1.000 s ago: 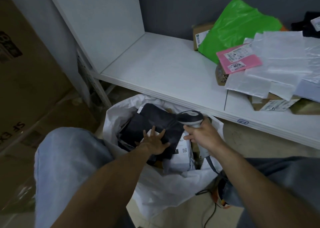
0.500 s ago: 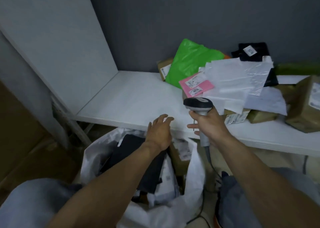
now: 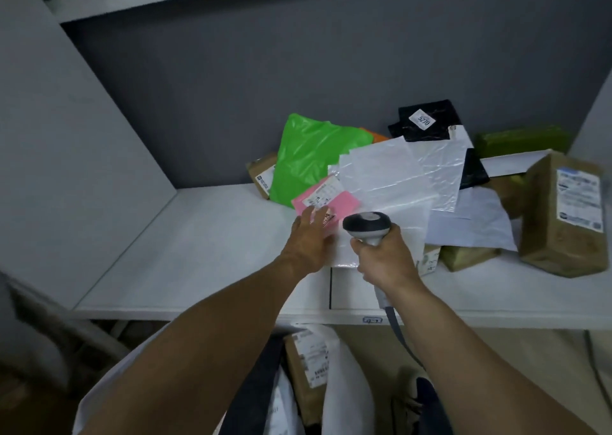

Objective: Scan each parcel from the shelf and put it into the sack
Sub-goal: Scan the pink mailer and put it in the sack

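On the white shelf (image 3: 198, 252), straight-fingered left hand (image 3: 308, 242) touches pink parcel (image 3: 334, 199); right hand (image 3: 387, 259) grips scanner (image 3: 366, 226) beside it.

Parcel depot or courier pickup room: labelled mailers (image 3: 390, 176) and boxes (image 3: 563, 216) piled on shelf (image 3: 205, 236) just beyond right hand (image 3: 385, 259) gripping scanner (image 3: 366, 227), sack (image 3: 344, 368) below it.

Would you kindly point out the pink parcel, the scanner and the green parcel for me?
pink parcel (image 3: 346, 203): head view, bare pink face right of its label.
scanner (image 3: 366, 224): head view, top of its dark head.
green parcel (image 3: 311, 159): head view, middle of its glossy face.
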